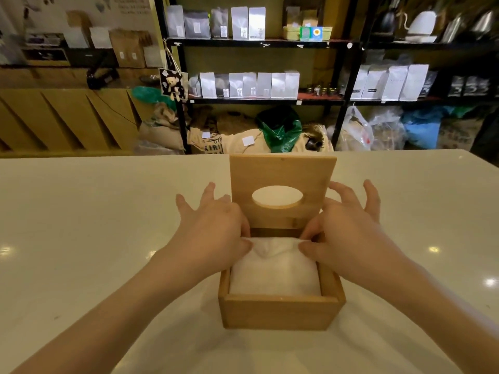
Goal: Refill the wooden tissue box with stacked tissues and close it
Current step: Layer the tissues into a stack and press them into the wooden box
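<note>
A square wooden tissue box (280,313) stands on the white table, its hinged lid (282,171) upright at the back with an oval slot in it. A stack of white tissues (272,276) fills the box. My left hand (213,233) pinches the top tissue at the far left corner, other fingers spread. My right hand (343,233) pinches the same tissue at the far right corner. The tissue is lifted and creased between them.
The white table (94,225) stretches wide on both sides of the box. Behind it stand black shelves (259,44) with bags and jars, sacks on the floor, and a wooden counter (62,117) at the left.
</note>
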{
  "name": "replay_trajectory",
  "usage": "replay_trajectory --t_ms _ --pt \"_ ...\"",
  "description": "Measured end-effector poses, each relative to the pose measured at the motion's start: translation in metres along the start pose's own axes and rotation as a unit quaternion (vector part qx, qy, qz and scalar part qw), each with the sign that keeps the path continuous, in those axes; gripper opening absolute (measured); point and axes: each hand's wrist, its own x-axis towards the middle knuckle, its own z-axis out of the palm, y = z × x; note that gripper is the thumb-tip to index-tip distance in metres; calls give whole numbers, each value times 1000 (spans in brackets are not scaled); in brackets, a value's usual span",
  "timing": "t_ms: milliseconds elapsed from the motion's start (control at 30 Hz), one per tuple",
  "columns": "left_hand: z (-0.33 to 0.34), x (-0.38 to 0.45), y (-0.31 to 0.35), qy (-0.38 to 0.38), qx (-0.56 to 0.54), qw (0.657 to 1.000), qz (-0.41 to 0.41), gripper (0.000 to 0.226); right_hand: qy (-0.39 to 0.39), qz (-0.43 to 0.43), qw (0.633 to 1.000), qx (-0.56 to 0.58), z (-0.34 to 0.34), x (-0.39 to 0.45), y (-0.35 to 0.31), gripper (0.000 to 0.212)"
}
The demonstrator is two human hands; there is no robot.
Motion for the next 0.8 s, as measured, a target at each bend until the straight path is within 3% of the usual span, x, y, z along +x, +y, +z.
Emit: replay_trajectory --t_ms 300,533,700,800 --pt "2 9 3 -21 45 999 7 11 -34 -1 993 -111 -1 8 -6 18" --pt "1 9 1 -22 4 1000 7 13 -21 -2 992 -122 -2 10 -5 18" --pt "4 6 5 1 36 999 -5 11 5 7 988 -155 2 12 -11 18" --pt "7 0 6 19 54 998 2 21 -15 5 991 -134 2 8 -9 19"
